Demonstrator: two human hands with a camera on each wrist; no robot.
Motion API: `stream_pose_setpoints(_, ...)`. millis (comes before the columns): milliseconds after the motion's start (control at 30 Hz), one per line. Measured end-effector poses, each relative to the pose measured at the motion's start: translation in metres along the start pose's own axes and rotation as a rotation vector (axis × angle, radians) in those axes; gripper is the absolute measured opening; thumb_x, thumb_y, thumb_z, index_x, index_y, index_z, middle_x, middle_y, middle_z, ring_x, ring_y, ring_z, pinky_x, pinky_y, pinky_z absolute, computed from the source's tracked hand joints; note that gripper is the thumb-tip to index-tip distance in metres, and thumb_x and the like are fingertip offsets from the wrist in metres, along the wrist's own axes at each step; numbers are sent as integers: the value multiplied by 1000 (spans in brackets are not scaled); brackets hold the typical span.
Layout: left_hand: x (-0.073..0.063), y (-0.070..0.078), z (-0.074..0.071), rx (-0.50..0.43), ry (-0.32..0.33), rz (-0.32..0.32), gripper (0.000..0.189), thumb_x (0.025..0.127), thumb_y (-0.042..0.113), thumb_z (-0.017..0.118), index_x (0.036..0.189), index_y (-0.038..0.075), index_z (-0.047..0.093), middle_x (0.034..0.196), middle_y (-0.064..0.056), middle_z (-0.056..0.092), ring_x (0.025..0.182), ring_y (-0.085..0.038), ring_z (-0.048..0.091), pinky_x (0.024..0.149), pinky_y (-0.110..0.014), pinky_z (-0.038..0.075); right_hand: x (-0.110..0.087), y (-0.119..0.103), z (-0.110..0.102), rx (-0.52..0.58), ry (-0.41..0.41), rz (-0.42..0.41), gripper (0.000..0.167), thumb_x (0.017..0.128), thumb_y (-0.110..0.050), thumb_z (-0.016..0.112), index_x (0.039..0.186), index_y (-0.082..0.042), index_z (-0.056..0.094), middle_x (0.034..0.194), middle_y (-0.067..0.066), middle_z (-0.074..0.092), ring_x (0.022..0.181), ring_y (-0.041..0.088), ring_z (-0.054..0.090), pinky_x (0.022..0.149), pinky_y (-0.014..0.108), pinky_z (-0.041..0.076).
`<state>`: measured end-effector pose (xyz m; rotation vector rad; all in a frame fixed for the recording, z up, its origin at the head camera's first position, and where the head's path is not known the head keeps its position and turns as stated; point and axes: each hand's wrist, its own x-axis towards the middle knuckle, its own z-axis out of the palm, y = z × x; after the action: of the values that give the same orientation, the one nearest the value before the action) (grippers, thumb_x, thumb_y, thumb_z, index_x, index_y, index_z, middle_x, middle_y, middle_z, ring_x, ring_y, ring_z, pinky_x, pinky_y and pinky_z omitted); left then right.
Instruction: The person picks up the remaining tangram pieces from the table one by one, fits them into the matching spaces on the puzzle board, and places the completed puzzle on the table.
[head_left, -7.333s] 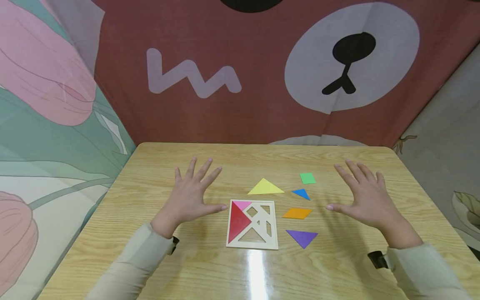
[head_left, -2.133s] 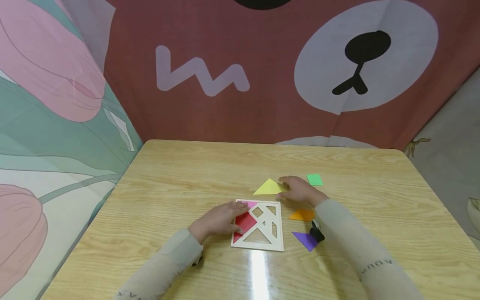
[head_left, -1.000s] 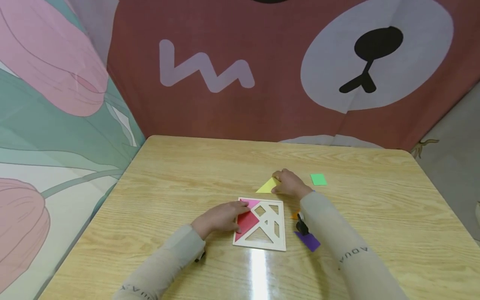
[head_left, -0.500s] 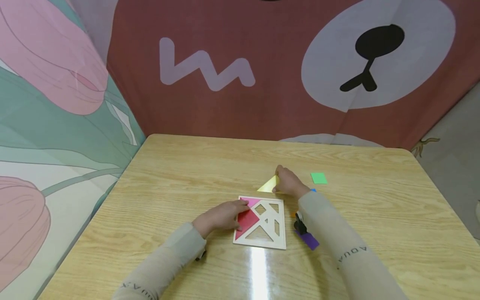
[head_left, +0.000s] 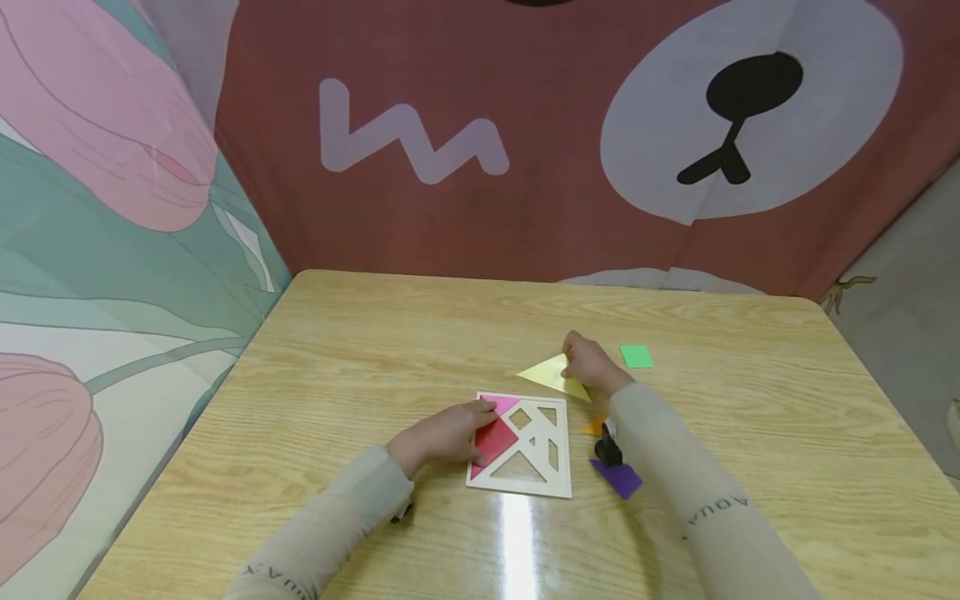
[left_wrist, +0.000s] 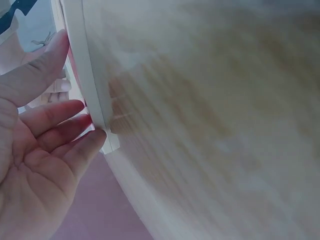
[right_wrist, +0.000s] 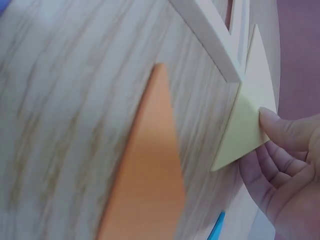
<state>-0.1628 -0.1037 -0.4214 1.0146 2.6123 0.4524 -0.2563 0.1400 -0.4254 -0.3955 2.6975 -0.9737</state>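
Room aplenty left of the white frame (head_left: 557,482) — but the left hand (head_left: 444,432) bars that edge! The yellow triangle (head_left: 551,374) crowds the far-right corner — the right sleeve (head_left: 697,467) looming over the orange piece (head_left: 596,427).

Right fingers (right_wrist: 256,176) and thumb (right_wrist: 282,130) in a pinch, left fingers (left_wrist: 54,117) loosely bent, forearms (head_left: 701,487) angled inward

Over my feed I see a wood-grain table (head_left: 360,358), a reddish-brown bear-print cloth (head_left: 551,150) behind it, and a tulip-print cloth (head_left: 120,275) at left.
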Motion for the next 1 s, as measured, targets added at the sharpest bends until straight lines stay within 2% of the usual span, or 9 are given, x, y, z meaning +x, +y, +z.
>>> stream_pose_setpoints(67, 0, 0, 1, 6, -2, -4, 63, 70, 17, 70, 124, -1, 45, 131, -13, 38, 120, -24, 32, 98, -28, 27, -1, 2, -2, -15, 9, -11, 27, 73, 7, 60, 93, 5, 41, 87, 21, 52, 84, 32, 49, 71, 39, 43)
stream_pose_setpoints(233, 0, -1, 2, 6, -4, -14, 63, 70, 18, 69, 125, -1, 44, 131, -13, 37, 121, -23, 31, 98, -28, 26, -4, 5, -5, 63, 13, 23, 24, 76, 10, 55, 96, 5, 43, 95, 24, 50, 91, 35, 48, 71, 38, 45)
stream_pose_setpoints(400, -1, 0, 2, -1, 0, -8, 64, 70, 18, 69, 125, -2, 43, 131, -13, 37, 121, -23, 31, 98, -29, 26, -5, 9, -5, 120, 32, 53, 22, 78, 10, 53, 97, 4, 45, 89, 19, 49, 78, 27, 49, 59, 29, 46)
stream_pose_setpoints(533, -1, -1, 3, 12, -4, -7, 64, 70, 19, 69, 125, -2, 42, 132, -13, 37, 122, -23, 31, 99, -28, 25, -8, 9, -4, 165, 33, 60, 19, 79, 10, 51, 97, 4, 47, 84, 17, 47, 67, 22, 48, 52, 27, 45)
stream_pose_setpoints(767, 0, -2, 4, 11, -11, -8, 65, 71, 19, 69, 126, -2, 41, 132, -13, 36, 122, -23, 30, 99, -28, 25, -12, 2, -7, 147, 31, 13, 16, 81, 8, 50, 96, 3, 48, 83, 15, 48, 68, 22, 49, 50, 28, 47)
stream_pose_setpoints(1000, 0, -1, 3, 11, -14, -11, 66, 71, 19, 69, 126, -3, 41, 132, -14, 36, 122, -23, 30, 99, -28, 25, -20, -7, -8, 166, 30, -8, 16, 81, 7, 49, 96, 2, 48, 78, 13, 49, 62, 19, 46, 49, 25, 43)
